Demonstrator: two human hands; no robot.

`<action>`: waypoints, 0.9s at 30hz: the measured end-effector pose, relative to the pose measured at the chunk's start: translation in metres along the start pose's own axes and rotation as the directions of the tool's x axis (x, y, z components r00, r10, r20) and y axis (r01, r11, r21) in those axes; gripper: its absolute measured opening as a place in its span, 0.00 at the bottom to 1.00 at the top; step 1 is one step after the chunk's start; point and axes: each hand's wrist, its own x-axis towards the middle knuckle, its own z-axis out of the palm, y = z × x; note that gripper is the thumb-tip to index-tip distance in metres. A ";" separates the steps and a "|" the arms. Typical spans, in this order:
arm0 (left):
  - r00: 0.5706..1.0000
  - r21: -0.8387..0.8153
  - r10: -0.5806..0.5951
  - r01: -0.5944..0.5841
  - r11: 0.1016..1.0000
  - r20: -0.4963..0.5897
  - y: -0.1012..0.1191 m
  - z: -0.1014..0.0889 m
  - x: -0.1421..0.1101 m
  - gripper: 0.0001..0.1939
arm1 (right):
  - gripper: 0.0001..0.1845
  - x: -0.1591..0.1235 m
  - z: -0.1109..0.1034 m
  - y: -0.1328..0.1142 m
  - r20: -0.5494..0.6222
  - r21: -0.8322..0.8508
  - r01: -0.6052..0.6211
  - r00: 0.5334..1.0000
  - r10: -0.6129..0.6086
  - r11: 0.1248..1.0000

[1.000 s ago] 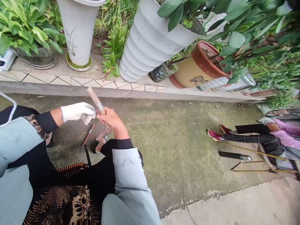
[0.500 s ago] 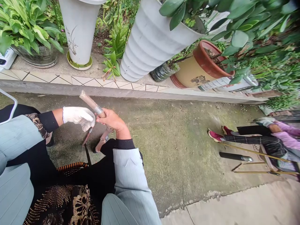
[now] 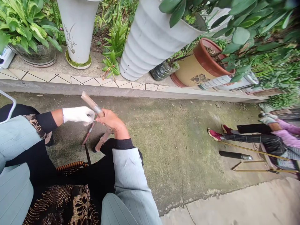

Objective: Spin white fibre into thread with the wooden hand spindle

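My right hand (image 3: 110, 119), bare, is wrapped round a pale brownish stick (image 3: 89, 101) that tilts up to the left and has a silvery band of what looks like wire. Close to its fingertips is my left hand (image 3: 85, 116) in a white knitted glove, its fingers pinched together. A thin strand seems to run between the two hands, too fine to make out. Below the glove a reddish rod (image 3: 88, 134) slants down towards a black bar (image 3: 87, 154); whether the two join, I cannot tell.
A tiled ledge (image 3: 77, 80) runs across ahead, bearing a white vase (image 3: 77, 34), a ribbed white planter (image 3: 150, 37) and a tan-and-red pot (image 3: 199, 68). On the right sits another person (image 3: 276, 134) in gloves, near a dark cylinder (image 3: 234, 155) on the concrete ground (image 3: 168, 140).
My gloved left fingers have drawn together into a tighter pinch. The stick in my right hand has shifted very slightly. At right, the other person's gloved hands have moved a little.
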 end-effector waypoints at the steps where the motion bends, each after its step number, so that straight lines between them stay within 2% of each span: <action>1: 0.994 0.167 0.017 0.002 0.986 -0.110 0.000 0.003 0.001 0.06 | 0.12 0.002 0.002 0.002 -0.038 0.006 -0.025 0.999 0.025 1.000; 3: 0.938 0.430 0.089 0.068 0.900 -0.336 0.001 0.010 0.002 0.06 | 0.12 0.006 0.004 0.004 -0.124 0.046 -0.058 0.990 0.064 0.997; 4: 0.897 0.490 0.128 0.108 0.865 -0.423 0.002 0.013 0.002 0.08 | 0.12 0.007 0.005 0.004 -0.163 0.077 -0.064 0.984 0.076 0.995; 6: 0.828 0.449 0.141 0.143 0.882 -0.542 0.005 0.018 0.002 0.11 | 0.14 0.009 0.005 0.003 -0.225 0.147 -0.047 0.971 0.079 0.988; 7: 0.819 0.349 0.107 0.119 0.930 -0.564 0.006 0.019 0.002 0.12 | 0.14 0.009 0.005 0.002 -0.237 0.178 -0.027 0.969 0.069 0.984; 8: 0.833 0.197 0.053 0.069 0.978 -0.551 0.007 0.019 0.001 0.13 | 0.16 0.009 0.004 0.001 -0.237 0.203 -0.003 0.970 0.052 0.979; 9: 0.865 0.009 -0.005 0.011 1.000 -0.502 0.007 0.018 0.001 0.14 | 0.17 0.008 0.002 0.000 -0.226 0.222 0.023 0.974 0.029 0.975; 11: 0.944 -0.348 -0.063 -0.058 0.936 -0.325 0.006 0.014 -0.001 0.16 | 0.19 0.005 0.000 -0.001 -0.194 0.236 0.070 0.981 -0.024 0.969; 13: 0.985 -0.553 -0.069 -0.031 0.833 -0.160 0.004 0.010 -0.001 0.16 | 0.20 0.003 -0.002 -0.001 -0.174 0.214 0.108 0.982 -0.071 0.971; 16: 0.995 -0.656 -0.095 0.084 0.750 0.019 0.001 0.008 -0.002 0.17 | 0.21 0.001 -0.003 -0.002 -0.146 0.154 0.154 0.981 -0.131 0.976; 18: 0.991 -0.660 -0.114 0.135 0.739 0.075 0.001 0.008 -0.003 0.18 | 0.21 0.000 -0.002 -0.004 -0.118 0.121 0.177 0.979 -0.163 0.977; 23: 0.990 -0.622 -0.118 0.143 0.770 0.081 0.002 0.011 -0.007 0.16 | 0.21 -0.003 -0.002 -0.008 -0.091 0.082 0.219 0.973 -0.211 0.972; 25: 0.993 -0.704 -0.075 0.119 0.700 0.093 0.001 0.013 -0.008 0.13 | 0.21 -0.004 -0.003 -0.008 -0.094 0.076 0.224 0.972 -0.217 0.972; 27: 0.992 -0.796 -0.043 0.118 0.594 0.115 0.001 0.014 -0.008 0.10 | 0.21 -0.005 -0.004 -0.008 -0.101 0.080 0.230 0.970 -0.221 0.970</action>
